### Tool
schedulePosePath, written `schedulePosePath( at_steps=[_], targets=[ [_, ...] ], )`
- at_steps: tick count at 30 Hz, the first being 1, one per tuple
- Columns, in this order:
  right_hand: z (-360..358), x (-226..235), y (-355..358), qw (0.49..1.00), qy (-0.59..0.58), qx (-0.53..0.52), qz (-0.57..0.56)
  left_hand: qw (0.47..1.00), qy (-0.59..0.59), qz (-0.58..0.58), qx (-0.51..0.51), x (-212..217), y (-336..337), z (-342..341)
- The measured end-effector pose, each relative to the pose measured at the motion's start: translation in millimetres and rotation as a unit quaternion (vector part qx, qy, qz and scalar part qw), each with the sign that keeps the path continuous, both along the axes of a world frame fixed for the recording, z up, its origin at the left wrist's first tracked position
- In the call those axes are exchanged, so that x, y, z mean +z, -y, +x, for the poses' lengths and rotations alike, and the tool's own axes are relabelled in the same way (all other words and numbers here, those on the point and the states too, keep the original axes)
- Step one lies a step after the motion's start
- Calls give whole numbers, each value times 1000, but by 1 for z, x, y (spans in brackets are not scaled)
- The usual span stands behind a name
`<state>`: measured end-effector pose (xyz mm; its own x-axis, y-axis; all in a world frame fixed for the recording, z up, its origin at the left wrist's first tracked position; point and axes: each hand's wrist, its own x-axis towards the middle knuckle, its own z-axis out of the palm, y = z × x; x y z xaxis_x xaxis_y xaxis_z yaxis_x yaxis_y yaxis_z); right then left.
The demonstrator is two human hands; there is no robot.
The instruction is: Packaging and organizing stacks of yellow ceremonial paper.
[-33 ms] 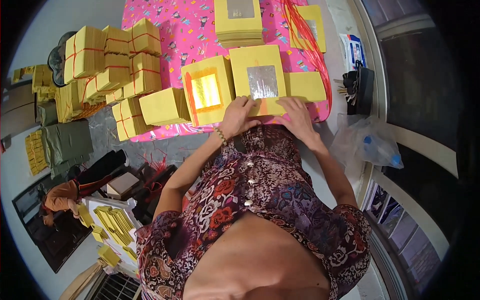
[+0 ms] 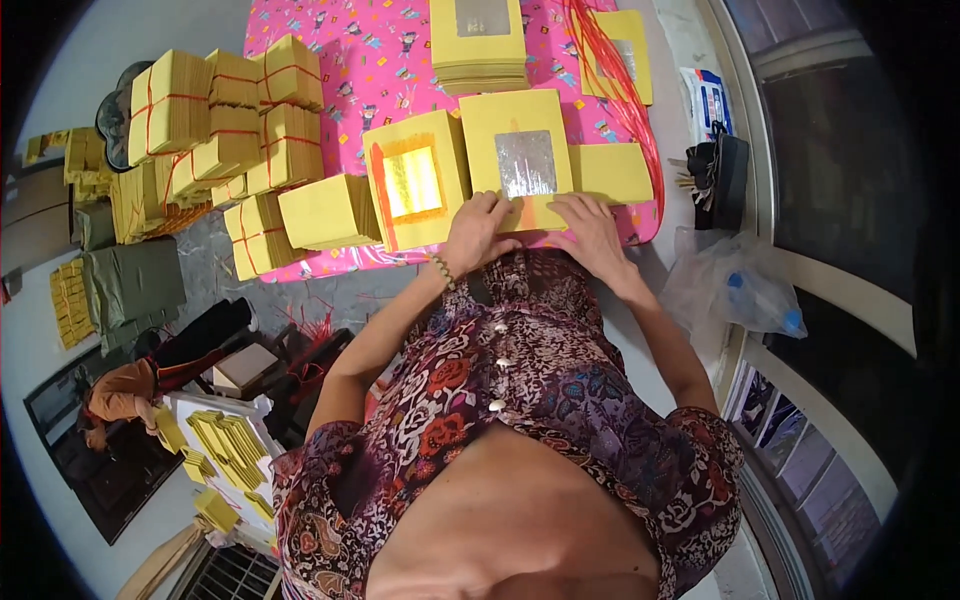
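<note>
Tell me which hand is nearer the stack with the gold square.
Left. The left hand is beside the gold-square stack, by its near right corner; the right hand is farther right, at the silver-square stack.

The pink-covered table (image 2: 345, 108) stands in front of you. At your right, observe dark window panes (image 2: 840, 170) in a pale frame (image 2: 850, 293); at your left, the grey floor (image 2: 208, 262) and, beyond it, a pale wall (image 2: 30, 340).

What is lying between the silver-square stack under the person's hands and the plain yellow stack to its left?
In the head view, the gold-square stack lies between the silver-square stack and the plain yellow stack.
</note>
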<state>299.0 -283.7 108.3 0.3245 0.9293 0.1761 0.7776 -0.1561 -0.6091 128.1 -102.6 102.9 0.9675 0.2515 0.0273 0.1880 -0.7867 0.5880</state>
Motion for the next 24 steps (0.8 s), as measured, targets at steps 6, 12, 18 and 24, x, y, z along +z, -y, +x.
schedulePosePath(
  at_steps=[6, 12, 18, 24],
  targets=[
    [13, -21, -8, 992, 88, 82, -21, 1000, -27, 11, 1, -6, -2, 0],
    [21, -19, -11, 996, 12, 90, -12, 992, 32, -118, 35, -13, -11, -3],
    [22, -16, -16, 997, -42, 63, -26, 986, 3, -156, 60, -11, -12, 2],
    [23, -16, -19, 997, -41, 58, -32, 983, -14, -168, 68, -7, -13, 4]
  ],
)
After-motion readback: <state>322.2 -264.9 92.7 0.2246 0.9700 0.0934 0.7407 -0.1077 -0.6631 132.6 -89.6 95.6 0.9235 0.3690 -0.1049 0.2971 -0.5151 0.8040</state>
